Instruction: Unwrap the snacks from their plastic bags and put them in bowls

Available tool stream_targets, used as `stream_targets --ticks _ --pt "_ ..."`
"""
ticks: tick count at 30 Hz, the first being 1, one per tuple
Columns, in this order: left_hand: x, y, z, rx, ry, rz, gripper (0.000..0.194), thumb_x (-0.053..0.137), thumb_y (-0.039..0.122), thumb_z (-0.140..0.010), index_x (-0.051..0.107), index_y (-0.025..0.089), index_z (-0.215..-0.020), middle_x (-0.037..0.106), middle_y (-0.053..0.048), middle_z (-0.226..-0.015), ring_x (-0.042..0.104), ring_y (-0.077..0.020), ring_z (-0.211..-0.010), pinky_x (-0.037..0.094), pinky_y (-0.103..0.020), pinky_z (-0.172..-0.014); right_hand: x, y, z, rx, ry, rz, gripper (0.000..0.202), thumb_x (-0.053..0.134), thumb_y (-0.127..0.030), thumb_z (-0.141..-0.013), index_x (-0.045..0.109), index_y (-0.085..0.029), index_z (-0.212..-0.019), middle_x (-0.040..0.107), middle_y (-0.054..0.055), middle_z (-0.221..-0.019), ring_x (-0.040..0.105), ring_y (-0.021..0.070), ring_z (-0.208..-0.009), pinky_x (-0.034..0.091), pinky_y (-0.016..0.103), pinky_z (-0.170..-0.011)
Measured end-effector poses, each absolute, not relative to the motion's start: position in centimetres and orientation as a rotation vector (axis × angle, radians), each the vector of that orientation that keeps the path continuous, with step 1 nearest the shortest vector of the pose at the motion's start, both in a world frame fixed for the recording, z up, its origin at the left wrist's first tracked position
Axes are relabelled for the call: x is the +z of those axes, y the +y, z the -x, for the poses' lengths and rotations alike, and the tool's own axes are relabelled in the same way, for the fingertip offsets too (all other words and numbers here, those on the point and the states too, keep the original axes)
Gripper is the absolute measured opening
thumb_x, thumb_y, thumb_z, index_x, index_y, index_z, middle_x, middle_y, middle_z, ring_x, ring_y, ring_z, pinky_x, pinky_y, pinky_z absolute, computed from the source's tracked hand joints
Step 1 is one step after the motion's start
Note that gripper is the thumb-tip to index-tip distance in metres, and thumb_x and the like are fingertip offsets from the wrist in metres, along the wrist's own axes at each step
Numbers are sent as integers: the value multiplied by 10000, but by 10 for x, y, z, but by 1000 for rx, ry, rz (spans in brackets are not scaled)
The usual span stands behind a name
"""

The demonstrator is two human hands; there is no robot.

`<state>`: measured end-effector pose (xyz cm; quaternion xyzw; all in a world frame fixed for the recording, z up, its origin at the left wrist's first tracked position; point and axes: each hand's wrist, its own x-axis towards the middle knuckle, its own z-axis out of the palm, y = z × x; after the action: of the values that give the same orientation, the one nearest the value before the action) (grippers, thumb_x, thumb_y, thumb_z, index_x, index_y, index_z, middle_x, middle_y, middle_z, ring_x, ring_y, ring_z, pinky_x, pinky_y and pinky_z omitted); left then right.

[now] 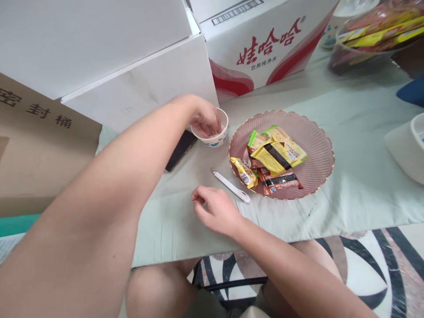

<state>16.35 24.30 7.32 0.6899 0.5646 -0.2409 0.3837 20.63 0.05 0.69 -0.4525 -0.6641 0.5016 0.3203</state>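
Observation:
My left hand (208, 120) reaches down into a white paper bowl (216, 142) with a blue-green pattern. Its fingers are bent together inside the bowl, and whatever they may hold is hidden. Lower down, my right hand (217, 208) rests over the tablecloth, loosely curled closed with nothing visible in it. A white slim cutter (231, 185) lies just beyond that hand. To the right is a pink ribbed plate (318, 154) with a gold rim, bearing several wrapped snacks, among them a yellow packet (270, 159) and a brown-red packet (281, 181).
A dark phone (180, 151) lies beside the bowl, partly behind my left arm. White cartons (142, 84) and a red-and-white box (265, 53) stand along the back. A clear container (361, 48) of packets is at back right, and a white tub (406, 145) at the right edge.

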Motion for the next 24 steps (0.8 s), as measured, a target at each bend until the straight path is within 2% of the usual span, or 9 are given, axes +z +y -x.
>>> stream_targets --ticks 3,7,10,12,15,17,19,21,24 --pt "66 238 -170 -746 1510 -1933 52 670 93 -680 707 108 -713 642 -35 -683 680 -204 -785 521 -345 -774 7 1 -206 1309 -1761 1186 107 521 -170 -836 599 -219 -890 687 30 -844 626 189 -779 397 291 -693" --pt "62 233 -178 -832 1612 -2021 30 694 97 -670 690 102 -641 638 -60 -658 659 -261 -890 496 -437 -907 7 3 -201 1295 -1783 1185 125 525 -160 -827 610 -221 -896 672 17 -803 603 175 -727 382 283 -672" --pt "78 231 -177 -805 1609 -1942 42 687 96 -672 706 125 -696 642 -29 -686 672 -238 -913 497 -378 -902 8 5 -195 1272 -1788 1177 130 531 -158 -820 614 -220 -898 668 16 -793 605 177 -735 389 281 -678" --pt "99 223 -167 -600 1581 -1938 144 678 47 -647 713 149 -743 635 -2 -701 681 -223 -902 503 -334 -855 8 4 -193 1249 -1789 1165 125 524 -158 -823 610 -221 -889 667 16 -788 609 178 -743 394 279 -683" --pt "128 191 -132 66 1554 -2150 245 600 -17 -672 705 179 -776 613 13 -708 674 -210 -873 489 -311 -804 8 2 -191 1235 -1793 1153 115 508 -152 -821 592 -220 -862 653 11 -768 604 168 -724 400 276 -684" --pt "135 159 -93 564 1529 -2096 233 513 25 -785 680 187 -803 613 16 -697 650 -156 -745 473 -290 -741 5 0 -190 1232 -1799 1154 106 500 -155 -818 578 -219 -850 644 10 -758 599 163 -707 406 275 -682" --pt "127 126 -46 917 1553 -1932 178 521 72 -811 632 193 -744 568 24 -615 580 -121 -604 452 -273 -655 2 -3 -189 1218 -1807 1156 89 493 -169 -820 564 -219 -841 639 11 -750 598 162 -699 412 277 -682" --pt "109 100 4 1088 1659 -1769 142 543 128 -807 617 216 -723 538 25 -565 528 -121 -541 413 -272 -580 -2 -7 -185 1197 -1825 1158 72 489 -185 -828 550 -224 -829 636 10 -737 597 163 -689 416 279 -678" --pt "79 87 71 1144 1991 -1612 101 573 182 -786 633 232 -721 565 6 -618 515 -143 -573 404 -297 -596 -7 -13 -178 1163 -1894 1154 63 485 -206 -845 534 -229 -812 633 10 -720 595 164 -668 416 279 -657"
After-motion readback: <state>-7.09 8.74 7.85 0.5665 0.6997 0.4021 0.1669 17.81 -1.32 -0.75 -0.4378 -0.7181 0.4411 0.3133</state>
